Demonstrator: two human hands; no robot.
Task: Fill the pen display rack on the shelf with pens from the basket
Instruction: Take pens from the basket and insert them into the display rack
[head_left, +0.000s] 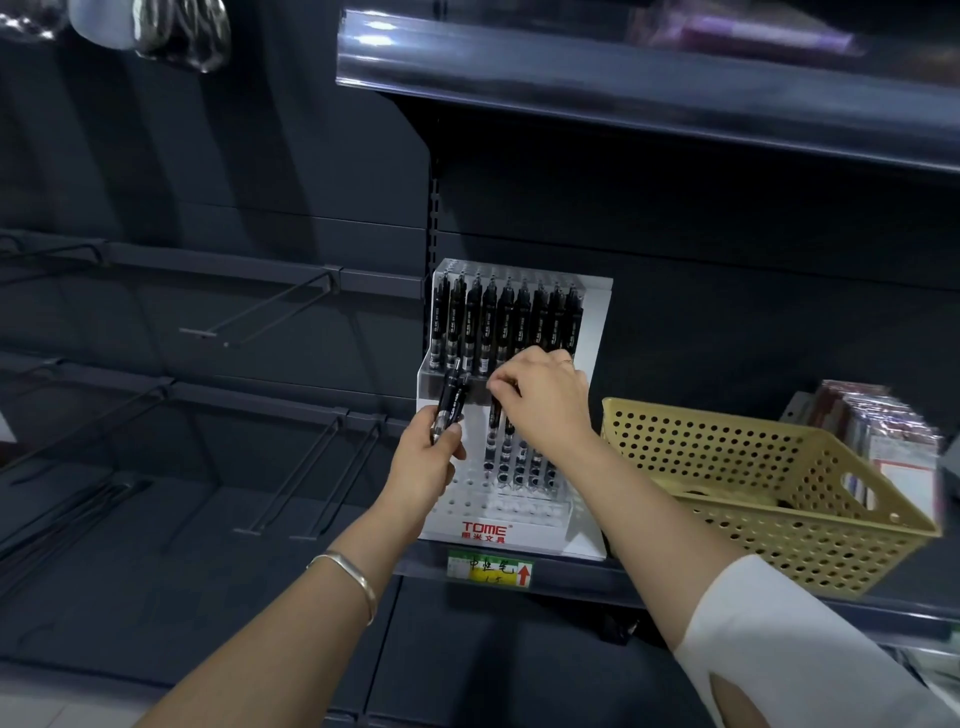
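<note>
Peg hooks (270, 312) jut bare from the dark back panel, 9 o'clock of the rack. Left grip (431, 460), a silver bracelet (345, 571) on its wrist, is closed round a small bundle of black pens (451, 402); the bundle stands near upright, click ends at 12 o'clock, in front of the rack's left edge. White TOME pen display rack (589, 332) stands on the shelf (582, 579). Its upper tier holds a full row of black pens (506, 322); the lower tier holds several pens (535, 462) toward its right, with open holes at 9 o'clock of them. Right grip (545, 400) pinches the top of a single pen (493, 421) between thumb and fingertips, upright, tip down among the lower-tier holes at the left end of the seated group; cannot tell if the tip is fully in. Price label (491, 569) at 6 o'clock of the rack. Yellow perforated basket (753, 478) sits just beside the rack at 3 o'clock; contents mostly hidden by its wall.
</note>
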